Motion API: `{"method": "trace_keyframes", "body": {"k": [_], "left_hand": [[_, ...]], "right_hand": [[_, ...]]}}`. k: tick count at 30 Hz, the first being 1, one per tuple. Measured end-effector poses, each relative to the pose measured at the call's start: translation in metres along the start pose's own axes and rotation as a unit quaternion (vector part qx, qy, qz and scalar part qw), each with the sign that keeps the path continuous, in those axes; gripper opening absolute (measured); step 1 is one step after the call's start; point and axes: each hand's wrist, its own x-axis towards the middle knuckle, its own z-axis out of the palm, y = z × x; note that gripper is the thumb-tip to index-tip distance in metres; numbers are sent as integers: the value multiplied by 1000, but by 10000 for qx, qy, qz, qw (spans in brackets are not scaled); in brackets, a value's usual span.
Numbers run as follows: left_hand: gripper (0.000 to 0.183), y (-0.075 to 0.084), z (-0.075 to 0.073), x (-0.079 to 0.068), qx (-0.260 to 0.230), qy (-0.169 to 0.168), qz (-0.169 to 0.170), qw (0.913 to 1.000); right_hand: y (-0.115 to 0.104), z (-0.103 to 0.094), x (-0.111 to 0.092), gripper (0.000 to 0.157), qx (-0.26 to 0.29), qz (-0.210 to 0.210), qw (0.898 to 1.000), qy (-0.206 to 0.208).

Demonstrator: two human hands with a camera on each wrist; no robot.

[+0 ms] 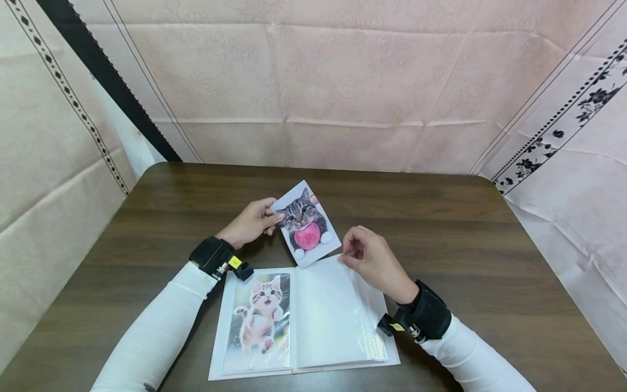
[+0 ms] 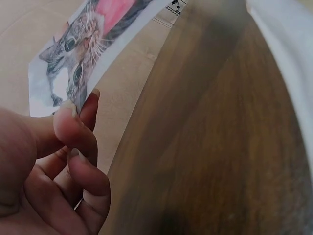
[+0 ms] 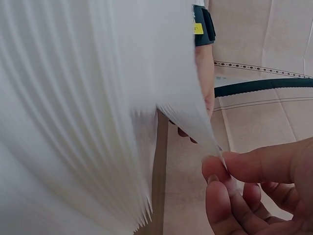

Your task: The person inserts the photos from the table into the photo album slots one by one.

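Observation:
My left hand [image 1: 252, 220] pinches the left edge of a cat photo [image 1: 292, 215] between thumb and fingers. The photo shows a grey tabby with a pink ball, tilted above the top edge of an open photo album [image 1: 215, 348]. In the left wrist view the same cat photo [image 2: 73, 49] rises from the fingertips. Over the album's right side, my right hand [image 1: 374, 261] pinches the top corner of a clear sleeve page [image 1: 333, 316]. The right wrist view shows this page [image 3: 181, 88] lifted, its corner between thumb and finger, beside fanned page edges.
A kitten picture [image 1: 264, 321] fills the album's left page. The album lies near the front of a dark wooden table [image 1: 441, 218]. Patterned pale cloth [image 1: 343, 81] hangs behind the table and at its sides. Each wrist carries a black strapped camera [image 1: 215, 258].

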Motion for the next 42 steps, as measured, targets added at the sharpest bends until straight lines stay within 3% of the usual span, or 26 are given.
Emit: {"method": "trace_keyframes", "body": {"k": [21,36,42], "left_hand": [[24,6,2,3,201,-81,158,9996],[27,2,2,4,161,-230,300,9992],[24,3,-1,3,251,-113,372,9989]], "right_hand": [[4,3,2,19,90,8,9999,94],[6,4,1,19,223,69,9997,87],[7,4,0,18,315,47,9995,45]]}}
